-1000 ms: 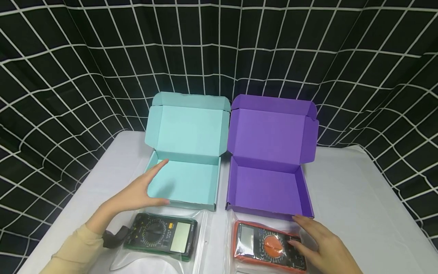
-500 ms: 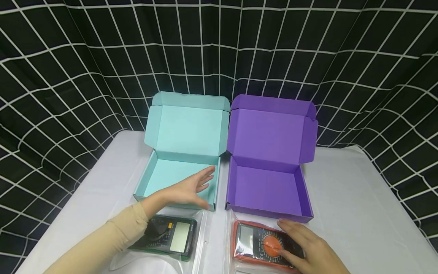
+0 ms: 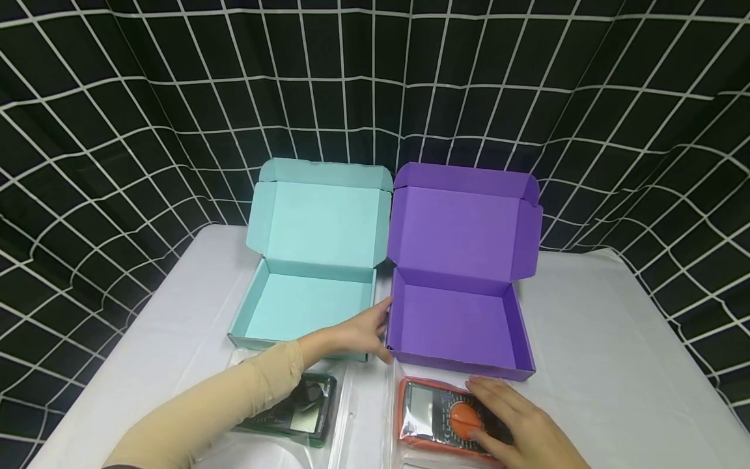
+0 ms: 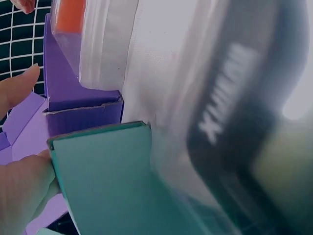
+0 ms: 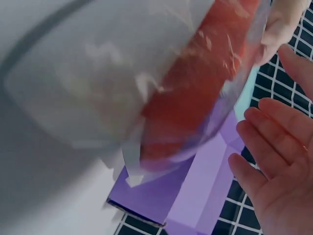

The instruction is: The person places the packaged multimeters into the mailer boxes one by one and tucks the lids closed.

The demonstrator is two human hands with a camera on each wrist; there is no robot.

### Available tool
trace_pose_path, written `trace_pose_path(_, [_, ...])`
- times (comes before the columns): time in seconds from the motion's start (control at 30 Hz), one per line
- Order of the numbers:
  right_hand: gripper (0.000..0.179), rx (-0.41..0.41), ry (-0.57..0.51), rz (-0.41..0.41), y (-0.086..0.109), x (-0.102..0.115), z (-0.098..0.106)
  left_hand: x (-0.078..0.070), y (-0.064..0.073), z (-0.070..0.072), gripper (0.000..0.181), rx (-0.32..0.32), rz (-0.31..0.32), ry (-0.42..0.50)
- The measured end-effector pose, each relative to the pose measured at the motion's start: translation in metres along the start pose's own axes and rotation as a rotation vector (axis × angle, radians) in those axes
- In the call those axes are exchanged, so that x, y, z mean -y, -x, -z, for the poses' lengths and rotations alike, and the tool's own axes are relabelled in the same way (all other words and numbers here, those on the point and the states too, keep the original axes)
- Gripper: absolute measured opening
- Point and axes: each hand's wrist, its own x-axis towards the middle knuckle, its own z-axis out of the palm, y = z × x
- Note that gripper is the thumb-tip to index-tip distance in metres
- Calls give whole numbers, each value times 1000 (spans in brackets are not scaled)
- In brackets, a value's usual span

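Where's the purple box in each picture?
Head: the purple box is open, just right of the middle.
Left wrist: the purple box is on the left, partly covered.
Right wrist: the purple box is low, near the middle, partly covered.
In all three: the black cloth with white lines.

A black curtain (image 3: 387,104) (gridded in white) surrounds a white-covered table (image 3: 592,358) on three sides.

The teal box (image 3: 313,303) and purple box (image 3: 454,322) look like smooth, matt cardboard (the cut edges rougher). Glossy, creased clear plastic forms the bag (image 3: 391,417) around the orange meter (image 3: 442,413), itself plastic, its screen (image 3: 419,407) shiny. The surface (image 3: 597,339) shows matt white cloth; the backdrop (image 3: 387,104), folded cloth.
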Motion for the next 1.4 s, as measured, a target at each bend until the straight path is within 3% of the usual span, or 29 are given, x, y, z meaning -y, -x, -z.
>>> trace_pose_path(0.23, [85,143,23,16,0,3,-8,1,-8,-3,120,-62,22,24])
trace_pose_path(0.37, [94,185,0,29,-3,6,-13,0,-9,-6,118,-91,20,24])
trace_pose_path(0.67, [112,295,35,-66,-14,18,-18,-3,-8,-11,115,-161,29,-36])
trace_pose_path(1.03, [115,382,-2,-116,-20,19,-21,-3,-8,-12,114,-173,32,-3])
trace_pose_path(1.4, [100,428,-62,-190,-28,21,-21,-3,-9,-13,115,-188,41,0])
